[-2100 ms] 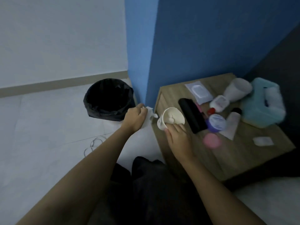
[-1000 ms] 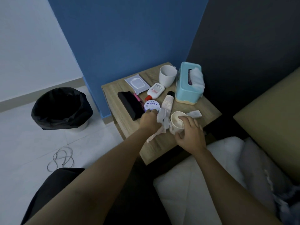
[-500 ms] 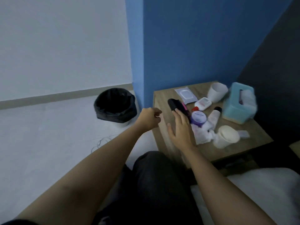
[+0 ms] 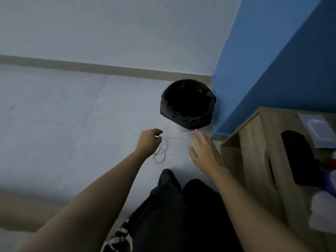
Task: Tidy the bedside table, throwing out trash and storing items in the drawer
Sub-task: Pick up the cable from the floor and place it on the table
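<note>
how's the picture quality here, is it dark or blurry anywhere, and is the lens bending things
Head view: dim, bluish, no glare; the bin interior is solid black. Head view: the right edge is smeared, so items on the bedside table blur, while both hands stay fairly sharp. Head view: wide-angle bending curves the baseboard.

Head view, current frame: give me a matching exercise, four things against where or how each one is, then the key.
Things:
1. bin
2. cable
3. right hand
4. black item

Places or states:
A. lying on the wooden bedside table
B. looped on the floor tiles
C. lined with a black bag, by the blue wall
D. open and flat, fingers extended, holding nothing

Pairs: 1-C, 2-B, 3-D, 4-A
</note>
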